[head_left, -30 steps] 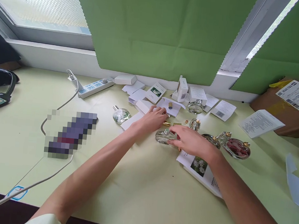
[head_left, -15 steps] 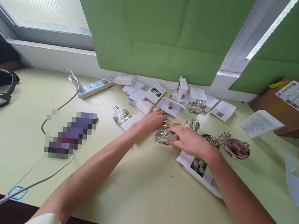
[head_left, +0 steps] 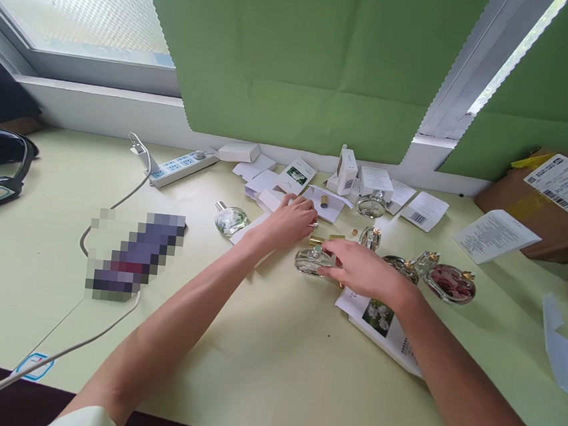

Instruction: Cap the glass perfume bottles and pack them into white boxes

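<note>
My right hand (head_left: 362,267) grips the right side of a clear glass perfume bottle (head_left: 308,261) lying on the table, thumb and fingers around its edge. Just beyond it, my left hand (head_left: 290,222) is closed, fingers curled down over a small shiny piece (head_left: 314,224), mostly hidden. Gold caps (head_left: 336,237) lie between the two hands. To the left of my left hand rests another perfume bottle (head_left: 231,220) with a silver neck. Several bottles, among them one with a dark red look (head_left: 450,283), lie right of my right hand.
Opened white boxes (head_left: 296,175) crowd the back by the green blind (head_left: 318,62). A flower-printed box (head_left: 388,330) lies under my right forearm. At left are a power strip (head_left: 182,168), a cable and a blurred-out dark object (head_left: 136,256). A cardboard box (head_left: 540,204) stands at right.
My left hand has shifted slightly, its knuckles rising over the small shiny piece, more of which now shows. My right hand and the bottle have stayed in place.
</note>
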### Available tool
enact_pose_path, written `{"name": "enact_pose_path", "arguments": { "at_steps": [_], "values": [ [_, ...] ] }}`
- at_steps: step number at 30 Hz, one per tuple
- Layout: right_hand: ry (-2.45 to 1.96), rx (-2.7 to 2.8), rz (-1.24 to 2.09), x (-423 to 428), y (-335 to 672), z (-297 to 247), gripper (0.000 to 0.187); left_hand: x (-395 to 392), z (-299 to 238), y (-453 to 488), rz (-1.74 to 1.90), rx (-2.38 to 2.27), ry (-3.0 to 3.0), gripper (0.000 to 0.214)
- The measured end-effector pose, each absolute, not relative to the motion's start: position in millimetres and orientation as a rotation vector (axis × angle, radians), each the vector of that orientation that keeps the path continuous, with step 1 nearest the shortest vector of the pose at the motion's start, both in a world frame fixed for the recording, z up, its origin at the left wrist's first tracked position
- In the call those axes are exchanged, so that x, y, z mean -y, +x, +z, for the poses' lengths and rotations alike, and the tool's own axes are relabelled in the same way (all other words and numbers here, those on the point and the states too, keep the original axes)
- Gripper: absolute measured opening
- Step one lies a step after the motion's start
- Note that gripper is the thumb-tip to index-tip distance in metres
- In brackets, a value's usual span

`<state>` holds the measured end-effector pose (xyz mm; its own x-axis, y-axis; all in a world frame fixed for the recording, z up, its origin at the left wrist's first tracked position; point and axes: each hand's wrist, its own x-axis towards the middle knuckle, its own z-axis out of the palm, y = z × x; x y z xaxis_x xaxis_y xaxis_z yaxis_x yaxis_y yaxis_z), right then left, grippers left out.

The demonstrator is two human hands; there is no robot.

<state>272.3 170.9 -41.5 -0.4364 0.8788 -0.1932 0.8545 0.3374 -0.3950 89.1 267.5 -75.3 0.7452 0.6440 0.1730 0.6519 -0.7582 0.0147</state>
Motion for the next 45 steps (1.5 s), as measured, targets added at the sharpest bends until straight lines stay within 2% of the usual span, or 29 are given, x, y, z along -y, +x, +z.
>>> {"name": "enact_pose_path", "arguments": {
  "at_steps": [8,11,17,24,32,39,45],
  "values": [
    [-1.627,2.512,0.713,-172.0,272.4,-42.5,0.034,-259.5,-32.1,81.2,-0.429,1.261,-3.097,0.027],
    [-1.633,2.509,0.715,-172.0,272.7,-43.2,0.035,-253.5,-19.4,77.9,-0.462,1.241,-3.168,0.034],
    [-1.707,2.454,0.721,-168.8,272.9,-42.8,0.034,-242.6,-1.1,72.3,-0.489,1.186,-3.343,0.028],
    [-1.684,2.451,0.755,-169.2,272.1,-40.4,0.034,-233.2,11.8,70.7,-0.35,1.132,-3.488,0.022],
    [-1.64,2.467,0.761,-168.7,272.9,-39.1,0.036,-232.0,11.7,74.2,-0.186,1.086,-3.579,0.028],
    [-1.586,2.468,0.75,-170.0,274.2,-43.5,0.021,-231.4,7.2,77.1,-0.026,1.12,-3.565,0.022],
    [-1.565,2.474,0.759,-170.9,274.3,-44.3,0.021,-231.8,3.2,80.5,0.065,1.166,-3.513,0.019]
  ]
}}
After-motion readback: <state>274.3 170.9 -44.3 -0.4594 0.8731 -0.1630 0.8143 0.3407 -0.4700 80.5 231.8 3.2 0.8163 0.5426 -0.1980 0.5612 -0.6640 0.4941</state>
